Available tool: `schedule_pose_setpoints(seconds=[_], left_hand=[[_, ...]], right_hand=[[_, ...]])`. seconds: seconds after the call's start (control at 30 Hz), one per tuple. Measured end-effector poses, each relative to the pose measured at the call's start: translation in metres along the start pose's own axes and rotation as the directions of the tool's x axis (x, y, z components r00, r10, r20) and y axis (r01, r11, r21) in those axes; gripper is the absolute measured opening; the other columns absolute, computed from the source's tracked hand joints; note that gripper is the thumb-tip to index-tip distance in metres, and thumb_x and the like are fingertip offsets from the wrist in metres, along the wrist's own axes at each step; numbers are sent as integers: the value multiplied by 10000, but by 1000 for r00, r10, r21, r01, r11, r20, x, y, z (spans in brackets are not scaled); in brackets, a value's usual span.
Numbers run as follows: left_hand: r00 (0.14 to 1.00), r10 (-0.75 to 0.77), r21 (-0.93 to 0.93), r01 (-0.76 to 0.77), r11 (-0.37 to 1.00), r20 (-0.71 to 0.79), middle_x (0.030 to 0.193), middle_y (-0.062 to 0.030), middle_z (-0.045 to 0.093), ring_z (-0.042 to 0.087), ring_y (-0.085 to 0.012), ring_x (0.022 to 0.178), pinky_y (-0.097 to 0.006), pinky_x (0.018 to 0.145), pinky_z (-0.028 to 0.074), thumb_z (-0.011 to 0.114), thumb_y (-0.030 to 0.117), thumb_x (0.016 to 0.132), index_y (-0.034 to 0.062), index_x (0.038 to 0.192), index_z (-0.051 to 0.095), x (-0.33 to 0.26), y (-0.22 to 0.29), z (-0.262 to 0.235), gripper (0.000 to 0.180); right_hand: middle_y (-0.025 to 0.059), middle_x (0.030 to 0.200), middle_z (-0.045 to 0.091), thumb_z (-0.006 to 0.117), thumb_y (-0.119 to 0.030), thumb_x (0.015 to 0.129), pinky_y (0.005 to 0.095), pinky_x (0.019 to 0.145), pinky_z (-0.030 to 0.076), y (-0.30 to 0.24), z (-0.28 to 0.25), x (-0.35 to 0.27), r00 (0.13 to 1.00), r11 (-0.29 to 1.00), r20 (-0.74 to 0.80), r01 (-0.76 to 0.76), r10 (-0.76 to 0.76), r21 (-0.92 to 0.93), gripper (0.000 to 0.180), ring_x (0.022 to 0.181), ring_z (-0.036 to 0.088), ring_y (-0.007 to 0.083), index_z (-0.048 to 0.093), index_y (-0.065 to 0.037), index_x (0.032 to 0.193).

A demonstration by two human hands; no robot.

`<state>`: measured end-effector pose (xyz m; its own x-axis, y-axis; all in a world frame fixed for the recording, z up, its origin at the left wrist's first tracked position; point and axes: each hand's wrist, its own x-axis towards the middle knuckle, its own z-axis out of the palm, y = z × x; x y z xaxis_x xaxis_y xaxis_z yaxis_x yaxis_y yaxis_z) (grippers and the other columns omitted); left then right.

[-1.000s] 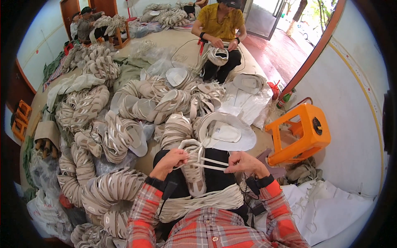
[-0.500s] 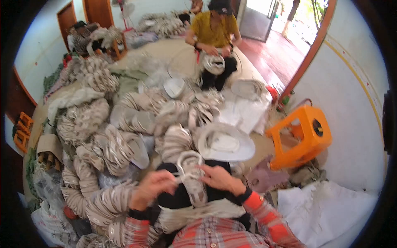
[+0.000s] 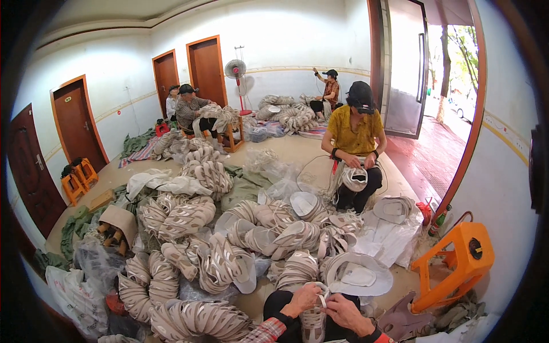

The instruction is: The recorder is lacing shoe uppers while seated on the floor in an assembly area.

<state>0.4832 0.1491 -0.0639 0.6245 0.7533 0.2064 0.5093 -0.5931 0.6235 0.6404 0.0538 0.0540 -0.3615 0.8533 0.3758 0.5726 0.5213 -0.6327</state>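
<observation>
A beige and white shoe upper [image 3: 313,327] rests between my knees, on black trousers. My left hand [image 3: 304,299] is closed at its top edge, with the fingertips pinching a white lace [image 3: 323,296]. Across from it, my right hand [image 3: 346,313] has its thumb and fingers pressed together on the lace at the upper's right side. The two hands are close together above the upper's opening. Just beyond it lies a stack of matching uppers [image 3: 299,268]. The lower part of the upper runs out of the picture.
Long rows of nested uppers [image 3: 197,321] cover the floor to the left and ahead. A large white shallow piece [image 3: 380,281] lies front right, near an orange stool [image 3: 457,260]. A co-worker in a yellow top [image 3: 355,137] handles another upper ahead; other people sit farther back.
My view has tilted up, so my hands and the upper sit lower in the picture. My hands, earlier apart with the lace between them, have come closer together.
</observation>
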Motion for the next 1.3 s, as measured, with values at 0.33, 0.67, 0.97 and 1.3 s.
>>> schedule_pose_setpoints(seconds=[0.33, 0.67, 0.97, 1.3], left_hand=[[911, -350, -595, 159, 788, -220, 720, -33, 591, 522, -95, 610, -246, 561, 427, 474, 214, 932, 4, 919, 591, -21, 88, -90, 241], [910, -301, -527, 114, 842, -284, 722, -99, 622, 603, -141, 580, -263, 515, 456, 518, 132, 902, -21, 946, 582, -46, 129, -93, 172], [967, 250, -712, -143, 688, 48, 834, -92, 641, 615, -153, 701, -287, 617, 489, 578, 77, 840, -9, 951, 622, -63, 63, -101, 146], [712, -131, -347, 484, 803, 690, 875, -19, 603, 508, -133, 806, -287, 694, 396, 634, 551, 733, 72, 987, 643, 40, -107, 21, 543]], right_hand=[[118, 738, 599, 582, -124, 833, 288, 545, 475, 9, -10, 66, 979, 979, -103, -162, 175, 125, 157, 635, 615, 193, 640, 4, 903], [85, 755, 567, 621, -87, 812, 273, 573, 474, -10, -14, 38, 998, 989, -65, -13, 23, 147, 122, 660, 598, 186, 661, -36, 916], [138, 844, 557, 635, -177, 792, 344, 676, 466, -25, -39, 9, 892, 974, 452, -78, -27, 211, 292, 770, 570, 285, 597, -51, 1052], [216, 1354, 369, 687, -566, 635, 374, 1036, 299, 214, -106, 82, 571, 697, 409, -499, 712, -515, 1021, 1257, 353, 328, 267, 17, 1361]])
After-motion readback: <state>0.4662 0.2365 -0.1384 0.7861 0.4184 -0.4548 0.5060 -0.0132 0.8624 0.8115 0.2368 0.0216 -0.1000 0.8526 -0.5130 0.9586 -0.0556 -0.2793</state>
